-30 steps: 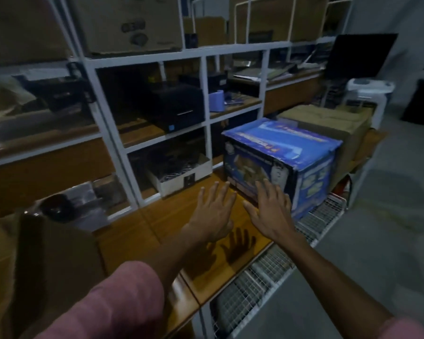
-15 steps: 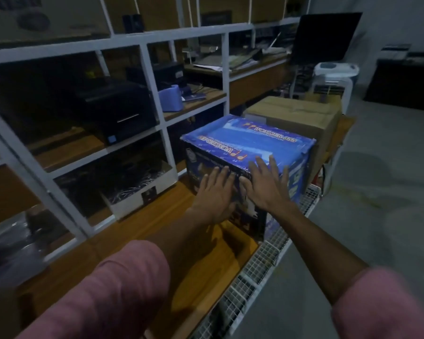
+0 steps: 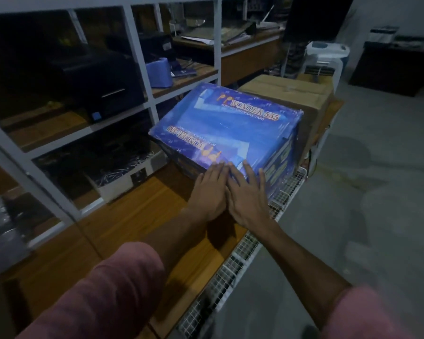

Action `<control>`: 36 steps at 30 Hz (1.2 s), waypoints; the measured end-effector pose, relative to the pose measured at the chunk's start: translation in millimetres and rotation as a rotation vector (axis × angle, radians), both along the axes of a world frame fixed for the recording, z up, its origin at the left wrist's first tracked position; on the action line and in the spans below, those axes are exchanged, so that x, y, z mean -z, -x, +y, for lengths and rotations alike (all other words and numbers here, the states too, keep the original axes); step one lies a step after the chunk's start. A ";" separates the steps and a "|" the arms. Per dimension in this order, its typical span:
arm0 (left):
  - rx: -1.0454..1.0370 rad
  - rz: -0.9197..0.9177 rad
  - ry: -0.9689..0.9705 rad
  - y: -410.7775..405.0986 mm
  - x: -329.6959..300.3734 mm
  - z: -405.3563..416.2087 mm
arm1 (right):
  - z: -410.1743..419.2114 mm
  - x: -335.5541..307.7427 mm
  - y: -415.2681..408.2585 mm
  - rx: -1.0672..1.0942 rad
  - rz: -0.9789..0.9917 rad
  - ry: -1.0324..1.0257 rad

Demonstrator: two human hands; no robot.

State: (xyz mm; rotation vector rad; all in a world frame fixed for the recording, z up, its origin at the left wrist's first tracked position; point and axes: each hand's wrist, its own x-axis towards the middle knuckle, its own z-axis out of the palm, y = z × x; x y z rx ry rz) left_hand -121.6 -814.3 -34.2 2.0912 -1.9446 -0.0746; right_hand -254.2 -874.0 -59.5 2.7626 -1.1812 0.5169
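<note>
Blue box (image 3: 230,128), brown carton (image 3: 291,94) just behind, shelving (image 3: 219,45) beside

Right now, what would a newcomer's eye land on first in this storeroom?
The bright blue Wonder 555 tape box stands out at centre, on the wooden counter. The left hand and right hand press flat against its near side, fingers straight. A brown cardboard box sits right behind it, and a black printer sits in the white shelving at left.
</note>
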 end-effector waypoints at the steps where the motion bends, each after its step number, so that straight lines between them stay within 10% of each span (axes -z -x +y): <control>1: -0.022 -0.016 0.003 -1.4 3.9 12.7 | 13.5 2.2 -1.1 -0.012 0.016 0.008; 8: -0.069 -0.112 -0.063 -33.1 1.3 96.3 | 95.6 7.4 -9.5 -0.068 0.100 0.085; 15: -0.156 -0.102 0.077 -61.6 -36.5 141.1 | 120.9 -49.5 -18.0 -0.016 -0.334 0.207; 29: -0.081 -0.310 -0.174 -86.0 -24.2 183.3 | 166.9 -63.2 -60.2 0.111 0.088 -0.450; 36: -0.145 -0.276 -0.094 -82.8 -11.5 222.6 | 216.0 -47.5 -78.4 0.166 0.045 -0.209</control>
